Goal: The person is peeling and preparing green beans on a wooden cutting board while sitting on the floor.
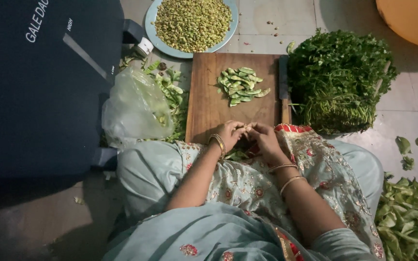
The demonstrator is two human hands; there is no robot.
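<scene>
1. Sitting on the floor (412, 104), a person holds both hands together just over the near edge of a wooden board (209, 104).
2. The left hand (229, 134) and the right hand (264, 137) meet at the fingertips — they pinch one small bean pod (246, 128) between them. The pod is so small that I cannot tell if it is split.
3. The left grip is pressed on the pod from one side, and the right grip is pressed on it from the other side.
4. Gold bangles (218, 143) sit on both wrists.
5. A little pile of green pods (241, 85) lies on the far half of the board, well apart from the hands.
6. A knife (284, 89) lies along the right edge of the board.
7. A big bunch of leafy greens (337, 79) sits just right of the board, touching the knife side.
8. A round plate (152, 29) full of shelled beans (192, 23) is past the top of the board.
9. A clear plastic bag (135, 108) lies left of the board, with more pods (172, 94) between the bag and the board.
10. A heap of empty pod shells (410, 217) lies on the floor at the right — near the person's knee.
11. A big dark box (39, 87) stands at the left.
</scene>
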